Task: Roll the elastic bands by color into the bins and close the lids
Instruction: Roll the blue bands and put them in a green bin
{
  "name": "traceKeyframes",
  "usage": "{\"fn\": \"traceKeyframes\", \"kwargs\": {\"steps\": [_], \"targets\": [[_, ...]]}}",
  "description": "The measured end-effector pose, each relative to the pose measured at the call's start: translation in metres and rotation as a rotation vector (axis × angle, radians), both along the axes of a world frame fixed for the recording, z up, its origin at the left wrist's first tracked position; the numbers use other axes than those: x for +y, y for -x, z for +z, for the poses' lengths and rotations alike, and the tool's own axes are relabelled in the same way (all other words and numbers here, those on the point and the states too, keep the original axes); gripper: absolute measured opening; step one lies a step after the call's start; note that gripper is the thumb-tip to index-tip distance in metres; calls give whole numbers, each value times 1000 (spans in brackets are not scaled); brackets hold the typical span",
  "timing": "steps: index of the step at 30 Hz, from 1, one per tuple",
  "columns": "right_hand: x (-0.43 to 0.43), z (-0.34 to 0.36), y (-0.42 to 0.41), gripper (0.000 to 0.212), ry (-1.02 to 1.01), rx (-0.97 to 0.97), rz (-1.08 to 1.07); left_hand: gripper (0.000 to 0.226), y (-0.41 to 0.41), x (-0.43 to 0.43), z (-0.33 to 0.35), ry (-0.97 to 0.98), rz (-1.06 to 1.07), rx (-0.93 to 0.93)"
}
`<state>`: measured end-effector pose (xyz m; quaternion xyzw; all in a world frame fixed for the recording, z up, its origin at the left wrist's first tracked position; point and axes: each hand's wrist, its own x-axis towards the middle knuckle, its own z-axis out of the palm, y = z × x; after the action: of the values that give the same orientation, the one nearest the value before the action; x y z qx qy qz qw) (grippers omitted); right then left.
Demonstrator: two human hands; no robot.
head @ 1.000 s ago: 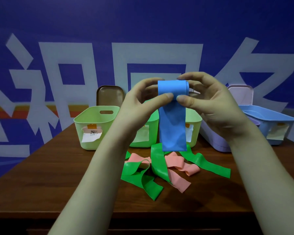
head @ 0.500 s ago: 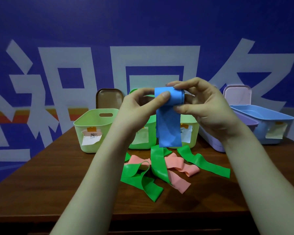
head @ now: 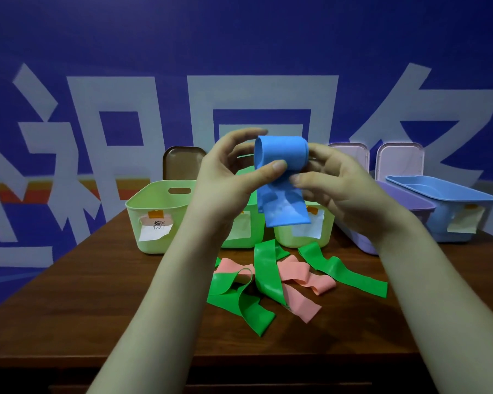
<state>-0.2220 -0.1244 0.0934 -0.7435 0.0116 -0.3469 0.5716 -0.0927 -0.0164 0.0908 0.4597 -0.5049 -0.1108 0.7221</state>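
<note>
While both hands hold it in the air above the counter (head: 97,294), the blue elastic band (head: 283,153) is partly rolled.
The left hand (head: 225,177) curls round the left end of the roll, thumb pressed on its front; the right hand (head: 345,189) grips the right end, thumb on the loose tail, which hangs flat below the roll. Beneath the hands, green bands (head: 265,268) and pink bands (head: 299,280) lie unrolled and overlapping on the counter. Behind them stand three green bins (head: 157,220) in a row, each labelled with paper, all open. To the right stand a purple bin (head: 410,203) and a blue bin (head: 444,194), touching, both open. A brown lid (head: 182,163) and two pale lids (head: 399,160) lean upright against the blue wall (head: 239,52) behind the bins.
</note>
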Motion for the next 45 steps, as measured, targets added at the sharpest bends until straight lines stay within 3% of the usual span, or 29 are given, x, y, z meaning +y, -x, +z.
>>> {"fn": "traceKeyframes", "kwargs": {"steps": [3, 8, 13, 22, 31, 36, 45], "targets": [[2, 2, 2, 28, -39, 0, 45, 45, -1, 1, 0, 5, -21, -24], [5, 4, -4, 39, -58, -25, -111, 54, 0, 2, -2, 8, -16, -109], [4, 4, -3, 23, -78, -70, -88, 74, -2, 0, -5, 2, -23, -104], [0, 7, -1, 42, -12, -128, -36, 26, 5, 3, 1, -153, 15, 69], [-1, 4, -1, 47, 73, -130, -30, 34, 1, 2, 0, -161, 59, 34], [-1, 3, -1, 62, 19, -88, -35, 39, -3, 5, -1, -128, 1, 102], [1, 2, 0, 52, 9, 3, -82, 45, -6, 5, -4, -54, -38, 94]]}}
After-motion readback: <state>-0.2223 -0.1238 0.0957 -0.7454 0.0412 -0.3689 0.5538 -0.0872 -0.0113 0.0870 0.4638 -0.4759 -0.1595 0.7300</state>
